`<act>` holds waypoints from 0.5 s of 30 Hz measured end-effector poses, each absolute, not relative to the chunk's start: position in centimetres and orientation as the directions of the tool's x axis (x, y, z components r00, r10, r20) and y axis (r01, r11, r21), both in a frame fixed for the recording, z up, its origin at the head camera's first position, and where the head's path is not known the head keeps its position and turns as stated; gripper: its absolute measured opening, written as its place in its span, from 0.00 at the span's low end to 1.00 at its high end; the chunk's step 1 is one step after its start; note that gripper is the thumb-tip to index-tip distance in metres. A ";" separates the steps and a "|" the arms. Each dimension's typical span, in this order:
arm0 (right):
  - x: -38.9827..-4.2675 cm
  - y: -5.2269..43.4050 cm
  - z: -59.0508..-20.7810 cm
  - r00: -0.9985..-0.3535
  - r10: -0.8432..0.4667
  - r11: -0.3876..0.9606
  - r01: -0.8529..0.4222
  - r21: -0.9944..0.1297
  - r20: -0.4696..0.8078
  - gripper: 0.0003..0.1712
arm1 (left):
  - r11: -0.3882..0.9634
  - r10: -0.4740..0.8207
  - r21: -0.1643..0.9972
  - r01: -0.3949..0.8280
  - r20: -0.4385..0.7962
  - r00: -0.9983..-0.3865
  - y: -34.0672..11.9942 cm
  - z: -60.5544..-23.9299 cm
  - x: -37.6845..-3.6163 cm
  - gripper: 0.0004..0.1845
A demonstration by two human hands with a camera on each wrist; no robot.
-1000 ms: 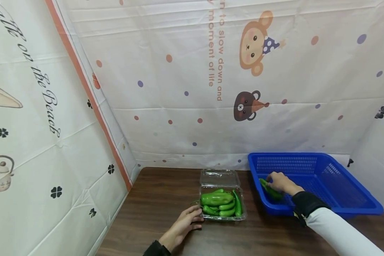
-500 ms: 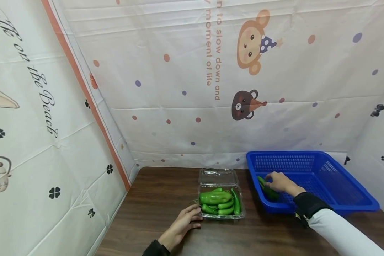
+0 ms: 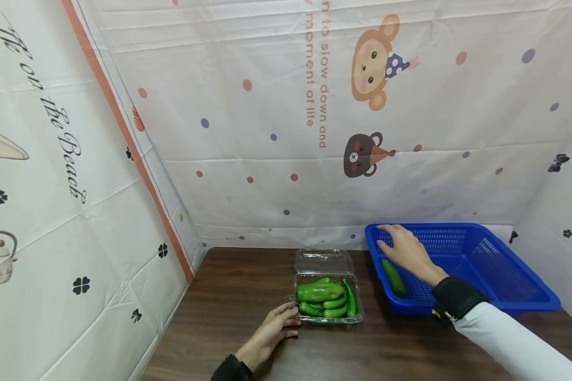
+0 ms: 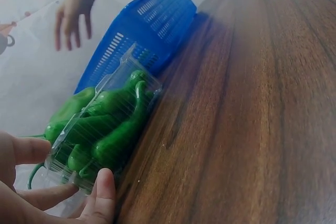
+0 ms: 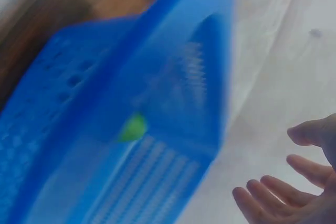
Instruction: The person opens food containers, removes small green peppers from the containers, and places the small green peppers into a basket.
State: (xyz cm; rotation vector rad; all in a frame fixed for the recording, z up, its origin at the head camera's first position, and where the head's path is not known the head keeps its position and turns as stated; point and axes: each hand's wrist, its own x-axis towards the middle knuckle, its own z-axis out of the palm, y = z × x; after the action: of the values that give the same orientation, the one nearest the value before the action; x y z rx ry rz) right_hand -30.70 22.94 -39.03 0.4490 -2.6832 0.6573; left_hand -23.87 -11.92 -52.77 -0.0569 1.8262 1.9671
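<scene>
1. Left hand (image 3: 274,328), fingers straightish, touches the clear box (image 3: 331,320) near-left; press lightly.
2. Right hand (image 3: 407,251) is empty, fingers spread above the blue basket (image 3: 493,259); don't bump it.
3. Green veggie (image 3: 393,278) sits basket-left; peppers (image 3: 320,291) in box.

At your left hand (image 3: 269,335), a clear plastic box (image 3: 323,262) is showing smooth, glossy walls; green peppers (image 3: 320,291) inside are looking smooth, shiny. Below your right hand (image 3: 408,252), a blue plastic basket (image 3: 493,264) is showing a smooth rim, perforated walls; the green vegetable (image 3: 393,278) in it is looking less glossy. Under both hands, the wood-grain tabletop (image 3: 240,296) is giving a soft sheen. Beyond them, the backdrop (image 3: 248,127) is looking matt, creased, cloth-like.
</scene>
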 end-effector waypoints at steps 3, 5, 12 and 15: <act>-30.0 20.9 -38.4 -0.866 -0.233 0.825 -0.417 -0.382 0.442 0.23 | -0.020 0.288 0.938 -0.346 -0.327 -0.900 -11.9 -52.7 -23.8 0.42; -29.6 19.6 -38.5 -0.848 -0.246 0.807 -0.447 -0.385 0.469 0.22 | -0.023 0.283 0.939 -0.344 -0.324 -0.903 -11.8 -52.7 -23.8 0.41; -28.0 15.7 -40.4 -0.774 -0.336 0.722 -0.577 -0.381 0.536 0.23 | -0.024 0.277 0.938 -0.346 -0.326 -0.904 -11.8 -52.7 -23.8 0.41; -27.3 14.7 -40.9 -0.764 -0.396 0.698 -0.611 -0.373 0.509 0.22 | -0.026 0.276 0.941 -0.338 -0.318 -0.907 -11.7 -52.8 -23.7 0.41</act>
State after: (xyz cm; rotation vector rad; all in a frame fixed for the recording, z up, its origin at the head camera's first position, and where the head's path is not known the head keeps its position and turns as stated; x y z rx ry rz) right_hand -27.27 14.72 -40.91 0.7821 -2.5159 0.7533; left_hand -23.70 -11.74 -52.79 -0.0645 1.8417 1.9861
